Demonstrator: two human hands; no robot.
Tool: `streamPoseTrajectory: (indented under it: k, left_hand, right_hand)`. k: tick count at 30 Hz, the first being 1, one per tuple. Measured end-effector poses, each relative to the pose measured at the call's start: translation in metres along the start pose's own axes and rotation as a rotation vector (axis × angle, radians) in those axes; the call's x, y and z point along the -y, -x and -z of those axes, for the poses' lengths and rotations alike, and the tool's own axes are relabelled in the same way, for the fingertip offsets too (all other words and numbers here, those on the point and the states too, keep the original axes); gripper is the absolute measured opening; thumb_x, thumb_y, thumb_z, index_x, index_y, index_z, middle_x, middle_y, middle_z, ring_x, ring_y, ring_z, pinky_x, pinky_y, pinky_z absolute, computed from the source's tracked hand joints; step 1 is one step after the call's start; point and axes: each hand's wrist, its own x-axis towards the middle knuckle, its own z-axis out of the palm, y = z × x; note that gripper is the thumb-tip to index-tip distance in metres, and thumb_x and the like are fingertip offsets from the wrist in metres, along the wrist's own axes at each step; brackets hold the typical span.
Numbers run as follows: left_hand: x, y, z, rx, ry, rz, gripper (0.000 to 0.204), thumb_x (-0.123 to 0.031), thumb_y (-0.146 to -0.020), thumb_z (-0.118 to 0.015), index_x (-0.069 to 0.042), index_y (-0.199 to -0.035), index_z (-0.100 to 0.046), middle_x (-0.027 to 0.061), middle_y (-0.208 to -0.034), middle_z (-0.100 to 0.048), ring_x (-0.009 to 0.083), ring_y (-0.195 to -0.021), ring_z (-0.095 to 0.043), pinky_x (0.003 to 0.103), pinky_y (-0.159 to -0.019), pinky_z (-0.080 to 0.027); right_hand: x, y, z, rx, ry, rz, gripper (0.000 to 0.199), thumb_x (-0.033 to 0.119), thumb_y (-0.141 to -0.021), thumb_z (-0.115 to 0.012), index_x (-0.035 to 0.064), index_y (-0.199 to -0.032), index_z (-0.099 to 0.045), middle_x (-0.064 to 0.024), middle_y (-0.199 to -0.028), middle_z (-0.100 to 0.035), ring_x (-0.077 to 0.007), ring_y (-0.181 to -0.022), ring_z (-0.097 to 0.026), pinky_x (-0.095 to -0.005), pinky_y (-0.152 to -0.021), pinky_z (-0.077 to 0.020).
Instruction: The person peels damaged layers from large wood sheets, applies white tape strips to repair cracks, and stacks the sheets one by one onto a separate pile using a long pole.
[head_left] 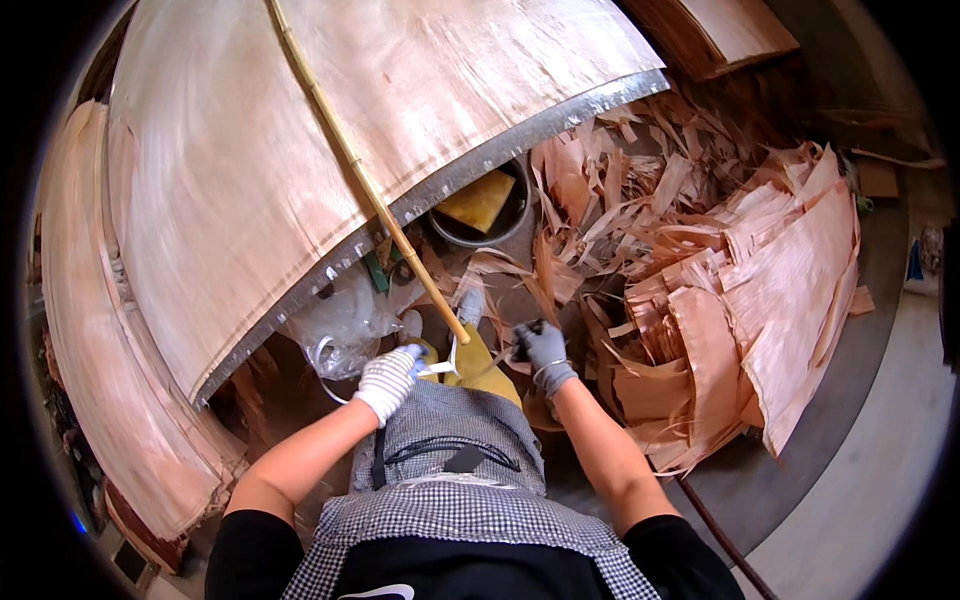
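My left hand (390,382), in a white striped glove, is closed on a white strip (440,368) whose forked end reaches right, over my yellow-clad legs. A thin white loop (322,362) curves beside the same hand. To the right, my right hand (541,345) wears a grey glove with dark fingertips. Its fingers are curled and a little blurred; what they hold, if anything, I cannot make out. Between the hands ends a long bamboo pole (400,235), lying aslant over a large pale wood veneer sheet (230,150).
Beneath the metal-edged table rim (520,135) a dark basin (480,238) holds a yellow block (478,203). Crumpled clear plastic (345,320) lies left of it. Torn veneer scraps (640,190) and a veneer bundle (740,310) fill the right. More sheets (100,320) hang at far left.
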Motion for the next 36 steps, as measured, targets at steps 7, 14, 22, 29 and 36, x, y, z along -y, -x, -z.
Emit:
streamPoseTrajectory:
  k: [7, 14, 22, 29, 36]
  left_hand:
    - [-0.036, -0.093, -0.005, -0.122, 0.204, -0.423, 0.073, -0.023, -0.072, -0.069, -0.006, -0.135, -0.037, 0.0214, -0.126, -0.049, 0.0346, -0.119, -0.044, 0.041, -0.103, -0.034]
    - [-0.043, -0.140, 0.030, -0.353, -0.040, -0.268, 0.031, -0.012, -0.081, -0.051, -0.009, -0.111, -0.062, 0.0135, -0.088, -0.064, 0.0323, -0.082, -0.057, 0.041, -0.084, -0.045]
    - [-0.058, -0.169, 0.043, -0.620, -0.228, -0.104, 0.060, -0.021, -0.074, -0.063, -0.008, -0.130, -0.045, 0.0114, -0.131, -0.046, 0.0295, -0.117, -0.044, 0.048, -0.101, -0.031]
    - [-0.048, -0.212, 0.009, -0.656, -0.554, -0.157, 0.066, -0.015, -0.073, -0.063, -0.009, -0.135, -0.042, 0.0049, -0.136, -0.044, 0.0244, -0.122, -0.040, 0.045, -0.106, -0.026]
    - [-0.057, -0.198, 0.032, -0.440, -0.126, -0.163, 0.061, -0.002, -0.077, -0.054, -0.002, -0.135, -0.037, 0.0201, -0.140, -0.038, 0.0340, -0.128, -0.038, 0.042, -0.107, -0.030]
  right_hand:
    - [0.077, 0.001, -0.044, 0.446, -0.155, -0.004, 0.012, 0.012, -0.088, -0.060, 0.0008, -0.091, -0.058, -0.0030, -0.068, -0.056, -0.0104, -0.059, -0.051, -0.0214, -0.053, -0.0434]
    - [0.142, -0.040, -0.033, 0.399, 0.265, 0.147, 0.018, 0.022, -0.087, -0.061, 0.0035, -0.085, -0.063, -0.0006, -0.066, -0.062, -0.0057, -0.050, -0.054, -0.0186, -0.041, -0.0392]
    - [0.170, -0.132, -0.068, -0.156, 1.092, 0.577, 0.024, 0.022, -0.075, -0.065, 0.0030, -0.089, -0.063, -0.0226, -0.092, -0.063, -0.0408, -0.087, -0.060, -0.0465, -0.076, -0.0484]
    - [0.179, -0.100, 0.034, -0.399, 1.257, 0.562, 0.014, 0.019, -0.080, -0.060, 0.0082, -0.089, -0.061, -0.0205, -0.089, -0.064, -0.0397, -0.086, -0.061, -0.0463, -0.071, -0.0483]
    - [0.088, 0.096, 0.459, -1.285, 1.314, 0.142, 0.034, 0.021, -0.085, -0.054, -0.0016, -0.108, -0.062, -0.0240, -0.100, -0.063, -0.0327, -0.084, -0.060, -0.0415, -0.072, -0.0477]
